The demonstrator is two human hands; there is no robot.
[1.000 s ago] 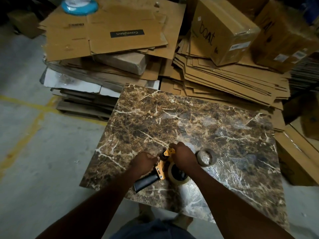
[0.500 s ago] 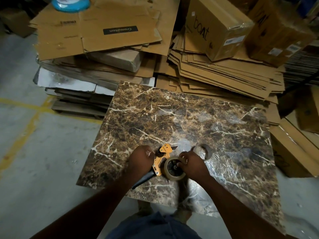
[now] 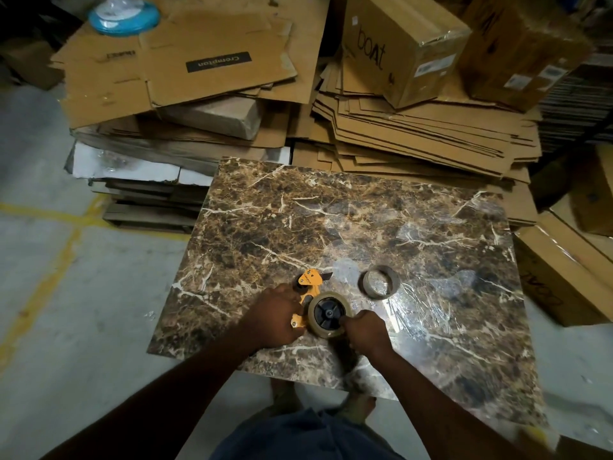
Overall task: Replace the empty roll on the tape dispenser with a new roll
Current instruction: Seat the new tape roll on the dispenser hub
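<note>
Left hand (image 3: 277,318) clamps the tape dispenser (image 3: 306,293), right hand (image 3: 366,330) pinches its new roll (image 3: 326,314); the empty core (image 3: 379,281) lies near, cardboard stacks (image 3: 414,134) behind.

— We see a slab (image 3: 348,227) of dark brown marble pattern, veined in white and tan.

— And on it we make out a tape dispenser (image 3: 308,287) with an orange-yellow frame and a black hub, wearing a pale tan roll (image 3: 326,314).

— The bare ring (image 3: 379,281) beside it looks grey-brown to us.

— Behind, we note plain brown flattened cardboard (image 3: 414,134), one sheet with a black label lettered in white, and a turquoise-blue round thing (image 3: 124,16).

— The floor (image 3: 49,293) is grey, crossed by yellow lines.
</note>
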